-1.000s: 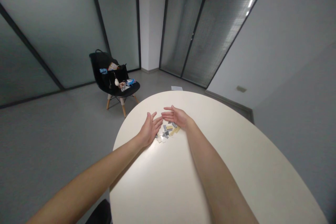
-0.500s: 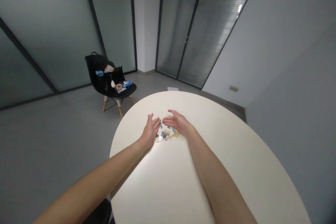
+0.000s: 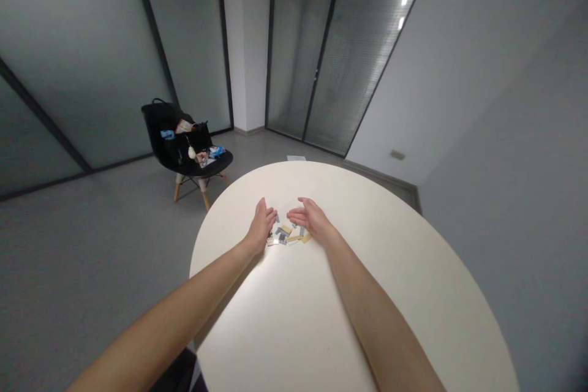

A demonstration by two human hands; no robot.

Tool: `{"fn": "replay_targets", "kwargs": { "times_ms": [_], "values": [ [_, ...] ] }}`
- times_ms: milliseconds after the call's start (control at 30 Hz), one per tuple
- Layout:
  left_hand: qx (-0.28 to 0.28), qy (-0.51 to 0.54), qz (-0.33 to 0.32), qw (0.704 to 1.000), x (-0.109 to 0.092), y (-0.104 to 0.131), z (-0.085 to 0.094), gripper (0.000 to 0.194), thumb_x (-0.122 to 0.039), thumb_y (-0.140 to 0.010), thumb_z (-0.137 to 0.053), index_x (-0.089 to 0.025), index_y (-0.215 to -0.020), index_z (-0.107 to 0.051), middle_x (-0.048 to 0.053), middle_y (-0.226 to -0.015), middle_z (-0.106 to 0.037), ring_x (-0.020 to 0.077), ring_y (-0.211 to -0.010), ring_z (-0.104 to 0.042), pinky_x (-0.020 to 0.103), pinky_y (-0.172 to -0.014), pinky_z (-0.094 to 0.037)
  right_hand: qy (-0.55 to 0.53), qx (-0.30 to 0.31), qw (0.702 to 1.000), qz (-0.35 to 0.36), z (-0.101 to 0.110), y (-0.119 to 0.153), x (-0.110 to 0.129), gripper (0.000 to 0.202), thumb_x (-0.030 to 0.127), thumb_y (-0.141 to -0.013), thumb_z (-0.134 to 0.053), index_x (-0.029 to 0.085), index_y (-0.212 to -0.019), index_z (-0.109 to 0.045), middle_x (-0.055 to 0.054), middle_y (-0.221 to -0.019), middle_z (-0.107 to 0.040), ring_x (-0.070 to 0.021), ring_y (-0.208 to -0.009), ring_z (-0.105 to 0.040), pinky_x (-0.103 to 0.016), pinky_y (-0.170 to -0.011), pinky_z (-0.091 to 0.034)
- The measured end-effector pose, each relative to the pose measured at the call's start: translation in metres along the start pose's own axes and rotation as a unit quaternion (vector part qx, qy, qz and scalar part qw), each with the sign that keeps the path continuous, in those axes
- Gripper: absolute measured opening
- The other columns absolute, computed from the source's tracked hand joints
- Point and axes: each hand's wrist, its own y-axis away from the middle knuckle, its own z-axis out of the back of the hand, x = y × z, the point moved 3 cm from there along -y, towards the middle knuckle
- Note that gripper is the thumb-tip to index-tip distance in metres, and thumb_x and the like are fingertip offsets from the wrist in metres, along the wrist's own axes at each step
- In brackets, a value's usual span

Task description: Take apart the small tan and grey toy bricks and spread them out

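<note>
A small heap of tan, grey and clear building-brick-like pieces [image 3: 285, 229] lies on the white table [image 3: 275, 318]. Along its left side rests my left hand [image 3: 261, 225], palm turned inward and fingers stretched out, its edge by the tabletop. My right hand [image 3: 311, 219] curves round the far right side of the heap, also with straight fingers and the palm facing in. A gap shows between the fingertips of both hands. Neither hand grips anything. Some pieces are partly hidden beside the palms, and the exact kind of each piece is too small to tell.
The table's rounded edge runs round the far side. Beyond it at the left stands a black chair [image 3: 160, 147] holding a black bag [image 3: 199, 136] and several small items. Frosted glass panels and a grey wall [image 3: 459, 104] enclose the room.
My hands have moved slightly apart, widening the gap between the fingertips. The pieces between them have shifted a little. The whole view has also moved slightly.
</note>
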Motion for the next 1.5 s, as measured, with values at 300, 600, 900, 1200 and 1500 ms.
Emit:
{"fn": "replay_targets", "kwargs": {
  "times_ms": [300,600,900,1200,1500],
  "values": [
    [0.032,-0.031,-0.005,0.999,0.010,0.002,-0.011,0.072,-0.066,-0.090,-0.034,-0.025,-0.148,-0.021,0.017,-0.143,-0.043,0.0220,-0.129,-0.047,0.035,-0.109,-0.034,0.012,-0.046,0.999,-0.001,0.010,0.016,-0.001,0.021,0.034,-0.096,-0.039,0.022,-0.113,-0.040,-0.005,-0.073,-0.067,-0.0175,-0.074,-0.071,-0.032,-0.076,-0.057],
    [0.031,-0.043,-0.006,0.999,0.018,0.012,-0.027,0.071,-0.063,-0.091,-0.037,-0.025,-0.147,-0.018,0.018,-0.144,-0.040,0.0226,-0.129,-0.046,0.035,-0.110,-0.032,0.009,-0.062,0.998,0.007,0.026,0.032,-0.001,0.021,0.035,-0.098,-0.036,0.022,-0.113,-0.041,-0.004,-0.073,-0.067,-0.0169,-0.074,-0.071,-0.033,-0.076,-0.057],
    [0.034,-0.018,0.019,0.999,0.023,0.008,-0.026,0.074,-0.065,-0.090,-0.035,-0.022,-0.147,-0.017,0.019,-0.142,-0.044,0.0221,-0.128,-0.049,0.036,-0.107,-0.036,-0.007,-0.078,0.997,0.011,0.037,0.047,0.002,0.020,0.035,-0.097,-0.039,0.022,-0.112,-0.042,-0.004,-0.073,-0.067,-0.0170,-0.074,-0.071,-0.033,-0.074,-0.058],
    [0.056,-0.003,0.047,0.997,0.026,0.012,-0.032,0.081,-0.069,-0.087,-0.035,-0.020,-0.148,-0.014,0.023,-0.141,-0.044,0.0226,-0.125,-0.052,0.035,-0.107,-0.037,-0.005,-0.085,0.996,0.011,0.040,0.057,0.005,0.019,0.034,-0.097,-0.038,0.021,-0.112,-0.042,-0.003,-0.073,-0.066,-0.0168,-0.075,-0.071,-0.033,-0.076,-0.058],
    [0.062,0.008,0.061,0.996,0.032,0.024,-0.038,0.078,-0.068,-0.088,-0.036,-0.020,-0.147,-0.017,0.022,-0.142,-0.043,0.0216,-0.127,-0.050,0.033,-0.108,-0.036,0.001,-0.087,0.996,0.010,0.045,0.071,0.005,0.020,0.036,-0.097,-0.041,0.022,-0.111,-0.042,-0.004,-0.074,-0.066,-0.0171,-0.076,-0.071,-0.034,-0.079,-0.058]
  ]
}}
